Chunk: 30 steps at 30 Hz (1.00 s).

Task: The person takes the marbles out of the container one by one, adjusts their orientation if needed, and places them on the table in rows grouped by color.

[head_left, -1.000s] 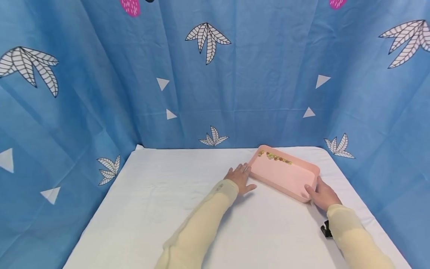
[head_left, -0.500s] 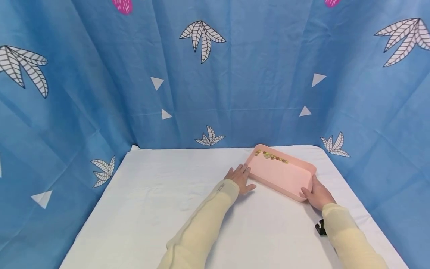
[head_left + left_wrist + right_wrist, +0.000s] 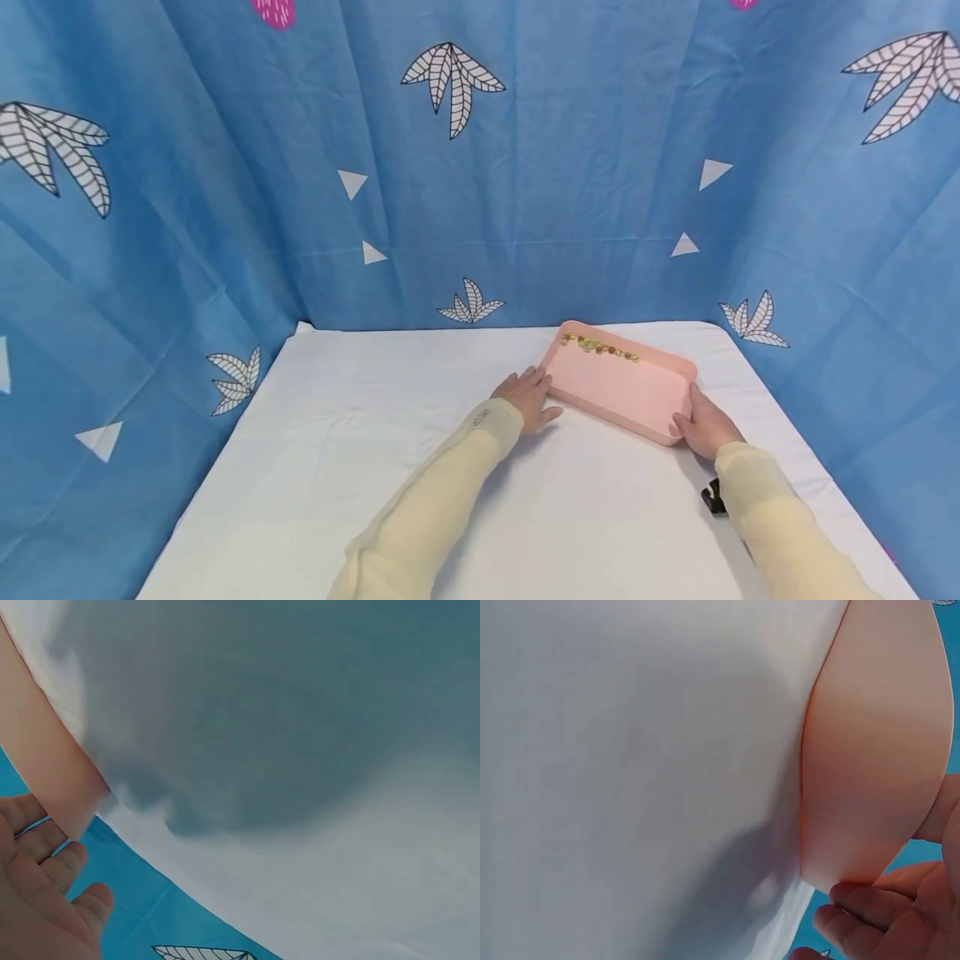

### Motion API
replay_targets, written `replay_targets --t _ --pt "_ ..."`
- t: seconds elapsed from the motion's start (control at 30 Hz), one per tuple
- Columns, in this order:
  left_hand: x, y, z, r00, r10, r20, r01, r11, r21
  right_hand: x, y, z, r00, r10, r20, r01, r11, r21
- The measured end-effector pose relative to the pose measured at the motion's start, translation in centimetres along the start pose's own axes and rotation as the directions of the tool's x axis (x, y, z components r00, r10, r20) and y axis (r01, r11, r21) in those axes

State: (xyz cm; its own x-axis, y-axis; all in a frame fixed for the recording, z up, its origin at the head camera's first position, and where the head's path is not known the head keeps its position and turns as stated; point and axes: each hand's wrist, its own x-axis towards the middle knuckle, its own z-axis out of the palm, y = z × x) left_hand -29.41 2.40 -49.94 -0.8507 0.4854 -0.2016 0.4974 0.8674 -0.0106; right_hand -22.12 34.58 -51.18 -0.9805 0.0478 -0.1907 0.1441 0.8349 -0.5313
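Note:
A shallow pink rectangular tray [image 3: 600, 402] lies at an angle on the far right part of the table. Along its far inner wall runs a row of several small, shiny yellow, green and reddish round pieces [image 3: 600, 347]. My left hand [image 3: 525, 402] rests against the tray's left end with its fingers extended and the thumb apart. At the opposite end, my right hand [image 3: 708, 427] grips the tray wall, thumb over the rim and fingers on the outside. In the right wrist view, those fingers curl under the pink tray wall [image 3: 877, 742].
A white cloth covers the table [image 3: 360, 417]. Behind it and along both sides hangs a blue curtain [image 3: 600, 125] with leaf prints, close to the tray's far corner. A black device [image 3: 714, 498] shows beneath the right sleeve.
The tray has slid a little to the left, the small pieces staying in their row. Both hands have shifted slightly left with it, in the same hold and contact.

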Motion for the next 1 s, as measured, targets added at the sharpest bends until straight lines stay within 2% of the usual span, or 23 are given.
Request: replay_targets --t 0.2,0.37,0.57,0.77,1.0 --pt "-1.0 -1.0 0.5 0.999 0.031 -0.011 -0.031 0.999 0.038 0.7 -0.8 0.1 1.000 -0.002 0.015 0.002 1.000 -0.019" --pt "-2.9 -1.9 0.3 0.997 0.082 -0.014 -0.081 0.995 0.058 1.4 -1.9 0.3 0.999 -0.025 0.026 0.027 0.999 -0.044" --pt "-5.4 -3.4 0.6 0.994 0.110 -0.023 -0.108 0.991 0.076 2.3 -3.4 0.7 0.997 -0.051 0.054 0.056 0.995 -0.086" --pt "-7.6 -5.1 1.5 0.990 0.125 -0.068 -0.121 0.991 0.055 3.3 -5.2 1.6 0.994 -0.065 0.084 0.073 0.993 -0.089" --pt "-10.2 -7.0 2.0 0.991 0.111 -0.076 -0.109 0.994 0.030 4.2 -7.6 2.7 0.990 -0.054 0.129 0.058 0.998 -0.029"
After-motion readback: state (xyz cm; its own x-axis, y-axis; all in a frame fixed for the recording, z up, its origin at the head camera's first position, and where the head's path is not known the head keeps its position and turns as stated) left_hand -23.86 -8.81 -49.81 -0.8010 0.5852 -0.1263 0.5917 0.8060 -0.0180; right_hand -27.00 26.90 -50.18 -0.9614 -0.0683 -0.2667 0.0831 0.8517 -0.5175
